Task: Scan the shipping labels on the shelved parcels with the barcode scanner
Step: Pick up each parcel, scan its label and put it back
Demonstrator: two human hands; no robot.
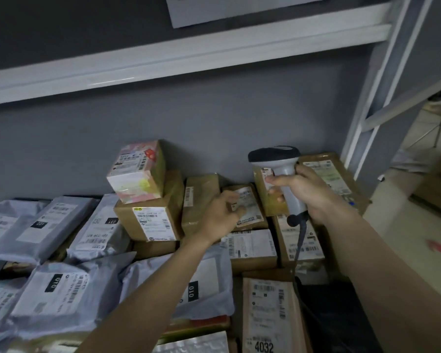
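grey-walled shelf point(178, 64) of brown cardboard parcels point(148, 222): right hand point(308, 194) grips grey handheld barcode scanner point(283, 171), left hand point(222, 215), fingers loosely curled, touches small labelled box point(250, 212); a tilted label risks misreading.

I see the barcode scanner point(281, 171) in smooth grey plastic with a dark matt head | cardboard boxes point(148, 220) in dull brown, wrapped in shiny tape | mailer bags point(43, 225) in crinkled grey plastic film | labels point(154, 222) in white paper | shelf rail point(189, 54) in glossy white-painted metal | wall point(138, 118) matt grey.
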